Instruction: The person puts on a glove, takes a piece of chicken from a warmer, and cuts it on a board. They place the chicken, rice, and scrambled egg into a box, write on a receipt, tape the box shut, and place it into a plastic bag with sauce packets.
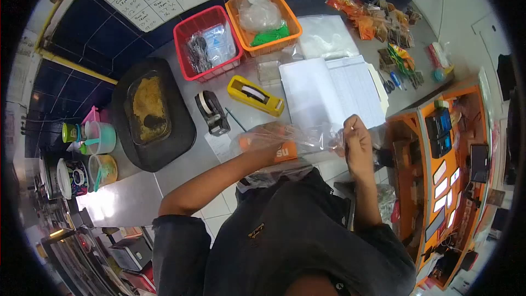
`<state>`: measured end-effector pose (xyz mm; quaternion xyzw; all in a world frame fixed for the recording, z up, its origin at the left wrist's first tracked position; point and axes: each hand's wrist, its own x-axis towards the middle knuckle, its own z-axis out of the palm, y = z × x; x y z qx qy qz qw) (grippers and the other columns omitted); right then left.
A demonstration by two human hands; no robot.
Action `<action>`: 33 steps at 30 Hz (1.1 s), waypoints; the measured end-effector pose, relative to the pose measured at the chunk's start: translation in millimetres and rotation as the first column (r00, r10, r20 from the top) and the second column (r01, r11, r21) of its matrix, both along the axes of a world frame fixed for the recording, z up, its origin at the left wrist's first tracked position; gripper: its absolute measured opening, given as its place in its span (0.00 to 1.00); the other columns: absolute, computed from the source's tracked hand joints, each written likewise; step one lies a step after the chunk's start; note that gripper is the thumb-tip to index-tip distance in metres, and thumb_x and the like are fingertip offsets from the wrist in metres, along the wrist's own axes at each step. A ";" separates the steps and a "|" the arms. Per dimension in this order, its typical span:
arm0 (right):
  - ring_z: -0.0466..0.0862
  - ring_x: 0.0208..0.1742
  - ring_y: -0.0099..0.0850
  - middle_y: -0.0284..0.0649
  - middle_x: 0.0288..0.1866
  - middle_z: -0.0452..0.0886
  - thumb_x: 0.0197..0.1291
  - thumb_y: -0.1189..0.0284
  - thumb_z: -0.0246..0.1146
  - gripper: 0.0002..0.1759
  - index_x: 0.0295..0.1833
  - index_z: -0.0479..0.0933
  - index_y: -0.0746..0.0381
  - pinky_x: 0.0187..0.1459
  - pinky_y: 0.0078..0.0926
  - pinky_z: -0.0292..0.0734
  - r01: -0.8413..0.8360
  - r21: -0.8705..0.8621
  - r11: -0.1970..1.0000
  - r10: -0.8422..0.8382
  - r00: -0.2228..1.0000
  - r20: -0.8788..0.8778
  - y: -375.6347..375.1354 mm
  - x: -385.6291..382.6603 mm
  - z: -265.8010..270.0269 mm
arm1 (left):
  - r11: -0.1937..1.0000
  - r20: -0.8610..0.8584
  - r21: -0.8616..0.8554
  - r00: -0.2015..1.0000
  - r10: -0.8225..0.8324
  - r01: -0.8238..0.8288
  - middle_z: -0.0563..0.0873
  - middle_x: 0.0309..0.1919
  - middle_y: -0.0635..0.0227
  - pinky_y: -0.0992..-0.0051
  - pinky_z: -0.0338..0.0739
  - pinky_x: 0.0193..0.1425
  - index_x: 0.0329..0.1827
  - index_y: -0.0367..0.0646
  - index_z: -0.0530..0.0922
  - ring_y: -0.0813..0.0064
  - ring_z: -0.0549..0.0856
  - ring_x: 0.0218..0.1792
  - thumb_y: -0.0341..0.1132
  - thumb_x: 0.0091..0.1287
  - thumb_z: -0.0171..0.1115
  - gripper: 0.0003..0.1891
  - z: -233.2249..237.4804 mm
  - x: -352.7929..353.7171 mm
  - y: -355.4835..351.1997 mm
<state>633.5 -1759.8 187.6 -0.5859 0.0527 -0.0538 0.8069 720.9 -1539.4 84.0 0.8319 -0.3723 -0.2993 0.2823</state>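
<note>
A clear plastic bag [307, 136] with an orange printed patch [285, 152] stretches between my two hands at the counter's front edge. My left hand [268, 141] is inside or behind the plastic, and its fingers are hard to make out. Closed fingers of my right hand [355, 136] pinch the gathered right end of the bag. Just beyond the bag lies an open book of white pages [312, 90]. A yellow tape dispenser [255, 96] and a black tape dispenser [212, 112] stand beyond my left hand.
Red basket [184, 68] and orange basket [296, 28] stand at the back. A dark tray [183, 126] and plastic tubs [103, 167] are at left. Packets [367, 24], scissors [389, 86] lie at back right. An orange shelf unit [408, 186] stands at right.
</note>
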 end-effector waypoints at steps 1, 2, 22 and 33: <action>0.72 0.25 0.15 0.26 0.25 0.69 0.73 0.76 0.50 0.02 0.44 0.65 0.60 0.29 0.17 0.70 -0.074 -0.065 0.995 0.067 0.993 -0.101 -5.2 3.3 6.7 | 1.000 -0.001 -0.004 1.000 0.006 -0.006 0.77 0.66 0.59 0.63 0.71 0.69 0.74 0.49 0.66 0.54 0.78 0.63 0.48 0.53 0.74 0.44 -2.9 1.3 11.4; 0.74 0.25 0.15 0.26 0.24 0.71 0.72 0.78 0.52 0.02 0.44 0.66 0.61 0.29 0.17 0.70 -0.150 -0.120 0.981 0.123 0.971 -0.205 -9.8 6.5 13.9 | 0.993 0.236 0.105 0.969 -0.072 0.048 0.81 0.60 0.62 0.64 0.72 0.62 0.69 0.48 0.71 0.58 0.80 0.60 0.46 0.55 0.73 0.37 -8.8 2.2 34.5; 0.88 0.41 0.48 0.52 0.39 0.87 0.54 0.69 0.66 0.10 0.40 0.85 0.62 0.43 0.44 0.84 -0.149 -0.989 -0.017 0.017 0.989 -0.149 3.9 413.4 -122.3 | 0.930 0.280 -0.007 0.892 0.355 -0.368 0.88 0.41 0.50 0.55 0.80 0.49 0.54 0.39 0.82 0.48 0.87 0.43 0.39 0.65 0.64 0.18 81.4 272.2 3.7; 0.82 0.53 0.54 0.55 0.46 0.82 0.57 0.74 0.63 0.16 0.51 0.80 0.66 0.58 0.47 0.77 -0.145 -0.989 -0.006 0.106 0.984 -0.145 10.4 418.1 -136.1 | 0.856 0.370 -0.320 0.779 0.507 -0.405 0.73 0.63 0.41 0.52 0.72 0.65 0.65 0.35 0.69 0.39 0.70 0.67 0.30 0.64 0.61 0.26 -42.9 347.8 -32.2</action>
